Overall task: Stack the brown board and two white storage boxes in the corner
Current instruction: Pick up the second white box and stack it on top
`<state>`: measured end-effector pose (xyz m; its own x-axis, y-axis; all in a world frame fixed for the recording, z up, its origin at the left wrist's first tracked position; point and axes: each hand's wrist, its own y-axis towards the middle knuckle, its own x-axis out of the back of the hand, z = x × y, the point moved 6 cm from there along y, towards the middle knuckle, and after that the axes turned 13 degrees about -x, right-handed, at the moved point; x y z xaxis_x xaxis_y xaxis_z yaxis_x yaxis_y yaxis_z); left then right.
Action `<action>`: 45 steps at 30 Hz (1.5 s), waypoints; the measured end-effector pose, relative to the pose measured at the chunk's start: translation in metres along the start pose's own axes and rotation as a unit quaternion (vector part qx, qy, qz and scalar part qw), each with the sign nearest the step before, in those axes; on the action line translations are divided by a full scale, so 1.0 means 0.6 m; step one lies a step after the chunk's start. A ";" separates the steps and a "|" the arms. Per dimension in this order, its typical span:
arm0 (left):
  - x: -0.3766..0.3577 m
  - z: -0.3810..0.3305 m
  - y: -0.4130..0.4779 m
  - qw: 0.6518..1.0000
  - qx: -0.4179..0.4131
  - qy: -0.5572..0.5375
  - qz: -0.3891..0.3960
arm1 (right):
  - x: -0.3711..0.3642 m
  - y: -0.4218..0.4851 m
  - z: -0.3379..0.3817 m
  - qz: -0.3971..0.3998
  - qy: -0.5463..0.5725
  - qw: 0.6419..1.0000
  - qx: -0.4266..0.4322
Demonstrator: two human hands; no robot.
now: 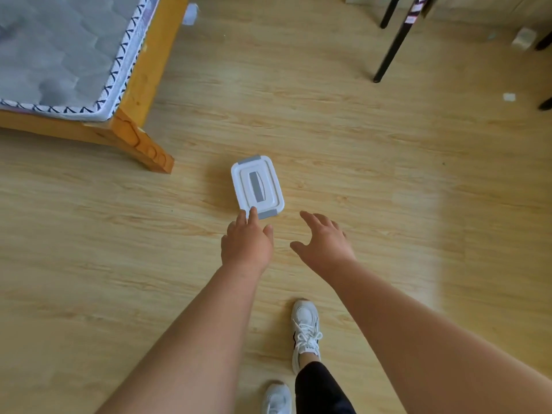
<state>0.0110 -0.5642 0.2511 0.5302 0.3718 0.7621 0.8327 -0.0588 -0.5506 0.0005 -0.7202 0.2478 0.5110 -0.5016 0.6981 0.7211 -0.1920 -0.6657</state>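
1. Left hand (246, 242): fingers loosely spread, empty, fingertips overlapping the near short edge of the white storage box (257, 186) in this view. Cannot tell whether they touch the lid or hover above it.
2. Right hand (322, 243): fingers splayed wide, palm down, empty, just beside the box's near right corner and apart from it.
3. Box location: flat on the wooden floor (358, 144), lid up, in open space near the bed frame leg (143, 144). Not in a corner. Only one box in view; no brown board or second box visible.
4. Box features: white lid with a grey recessed handle (257, 186) along the centre; grey latch clips at the far and near short ends.
5. Handling estimate: rigid moulded plastic, probably light. Contents not visible, so weight is uncertain. Smooth lid likely slippery under flat palms.
6. Grip judgement: safest hold is two hands under the lid rim on the long sides, or one hand through the centre handle if latches are shut. Latch state cannot be confirmed.
7. Risk: lifting by the lid alone could pop an unlatched lid.
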 end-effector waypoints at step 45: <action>-0.078 0.249 0.714 0.974 -0.155 0.123 0.107 | -0.388 0.470 0.160 -0.037 0.507 0.732 -0.454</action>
<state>0.3190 -0.4682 -0.0712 0.6874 0.0885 0.7208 0.6867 -0.4024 -0.6055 0.1299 -0.5769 -0.0773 -0.4554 -0.7406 0.4942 -0.1146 -0.5017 -0.8574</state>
